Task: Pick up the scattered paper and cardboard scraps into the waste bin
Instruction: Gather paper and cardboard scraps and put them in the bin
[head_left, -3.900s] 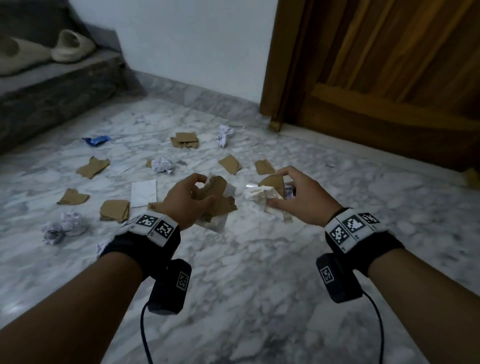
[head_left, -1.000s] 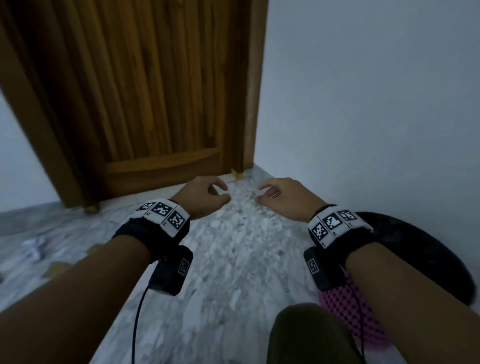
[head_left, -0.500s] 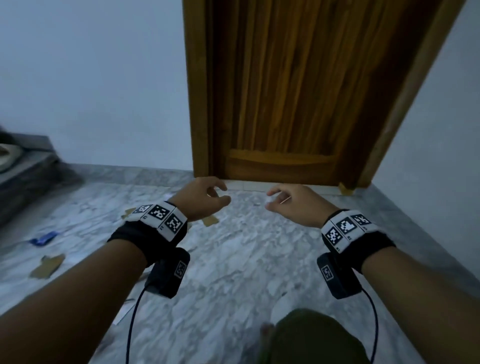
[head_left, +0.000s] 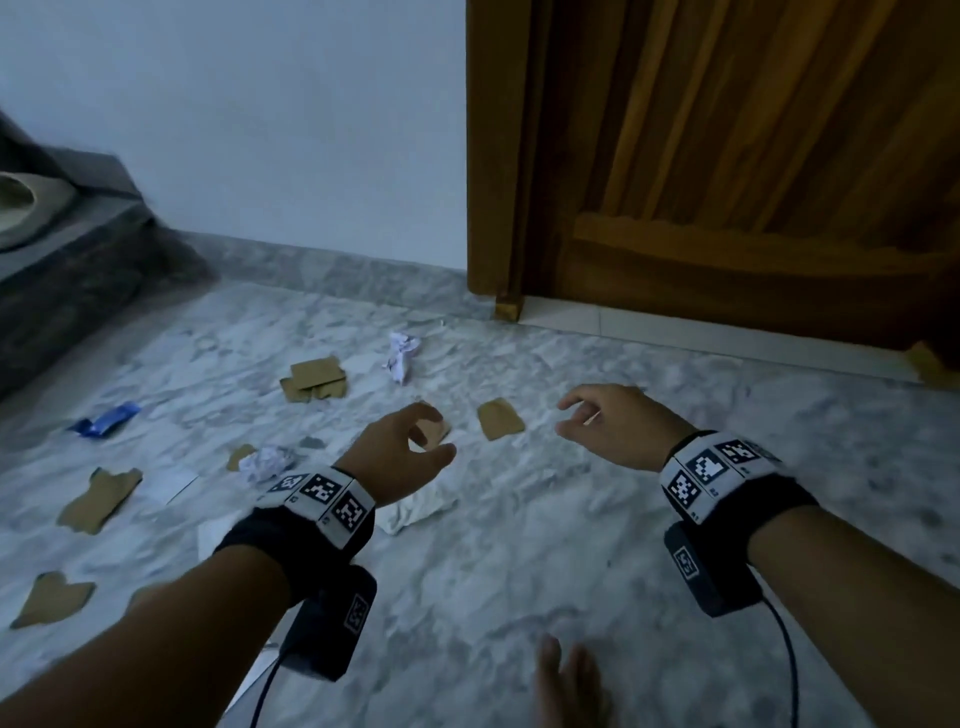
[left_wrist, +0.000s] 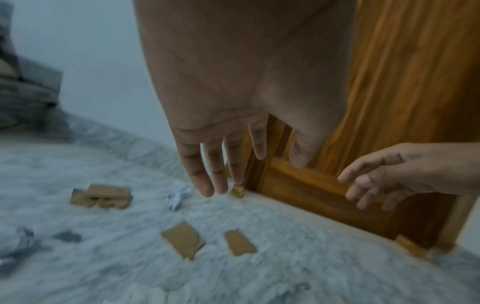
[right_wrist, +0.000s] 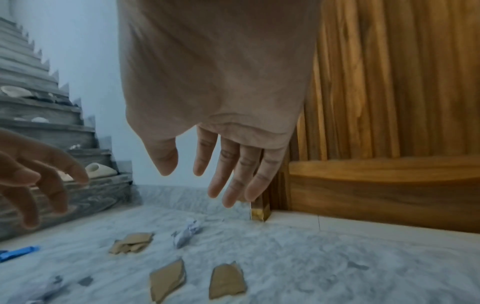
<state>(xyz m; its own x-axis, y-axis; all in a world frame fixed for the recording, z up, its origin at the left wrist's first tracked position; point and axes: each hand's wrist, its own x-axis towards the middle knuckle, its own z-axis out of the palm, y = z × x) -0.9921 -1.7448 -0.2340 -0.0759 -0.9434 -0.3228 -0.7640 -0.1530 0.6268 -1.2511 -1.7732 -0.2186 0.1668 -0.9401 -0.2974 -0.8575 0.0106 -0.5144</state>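
Both grips empty; scraps (head_left: 501, 420) blurred.

A grey-white veined marble floor (head_left: 493, 571) lies under dim, bluish light. Ahead and to the right stands a ribbed brown wooden door (head_left: 727, 156) in its frame. A plain white wall (head_left: 285, 130) with a marble skirting meets dark grey stone stairs (right_wrist: 52, 131) at far left.

bare marble floor (head_left: 519, 561) under both hands, wooden door (head_left: 753, 182) blocking right, stone step (head_left: 67, 270) left
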